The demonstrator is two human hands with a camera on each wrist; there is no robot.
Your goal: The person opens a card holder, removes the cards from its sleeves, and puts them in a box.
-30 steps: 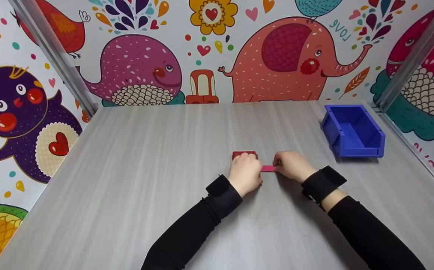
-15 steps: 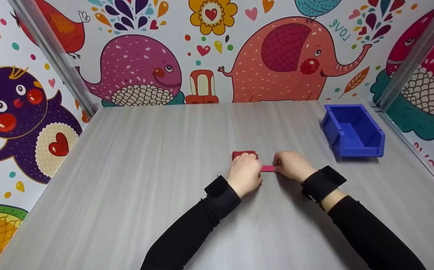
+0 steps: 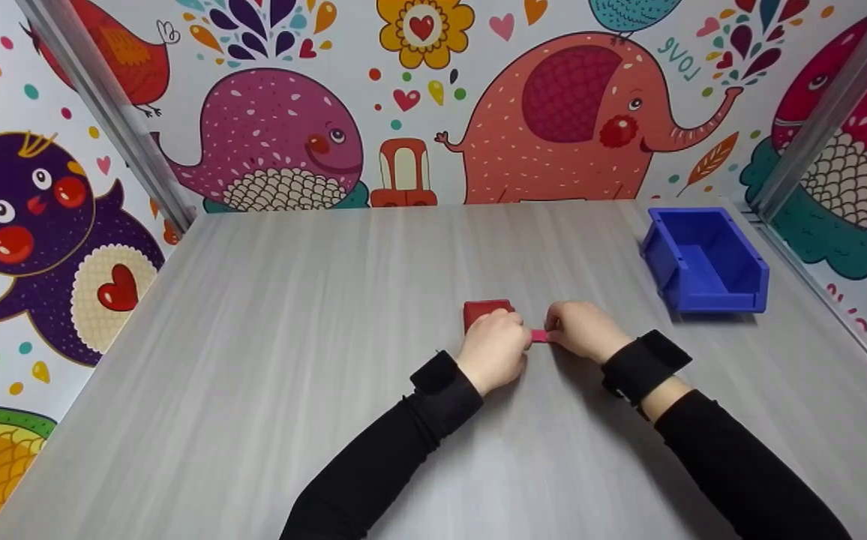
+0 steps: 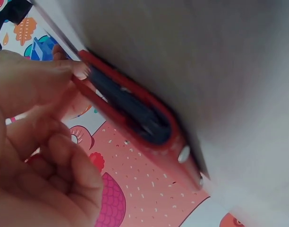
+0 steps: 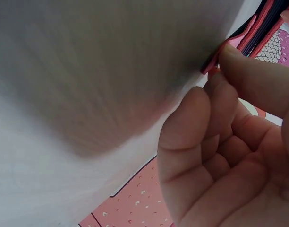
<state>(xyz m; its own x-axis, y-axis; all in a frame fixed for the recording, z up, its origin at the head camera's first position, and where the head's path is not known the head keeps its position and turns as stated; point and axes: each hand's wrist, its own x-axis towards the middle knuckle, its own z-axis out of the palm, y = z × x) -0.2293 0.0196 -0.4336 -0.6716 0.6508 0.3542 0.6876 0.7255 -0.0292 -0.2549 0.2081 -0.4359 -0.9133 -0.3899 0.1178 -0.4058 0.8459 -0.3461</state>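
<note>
A small red wallet stands on the table, partly covered by the left hand. The left wrist view shows the wallet parted along its edge, with dark layers inside and silvery spots near one end. There the left thumb and a finger pinch its edge. To the right, the right hand pinches the end of a pink strip that reaches toward the wallet. In the right wrist view the strip lies between thumb and forefinger, the other fingers curled. How it joins the wallet is hidden.
A blue open bin stands at the back right of the pale wood-look table. Printed cartoon panels wall the back and sides, with metal posts at the corners.
My left hand has shifted slightly right along the wallet, uncovering more of its red top and leaving less pink strip showing. My right hand has stayed nearly still.
</note>
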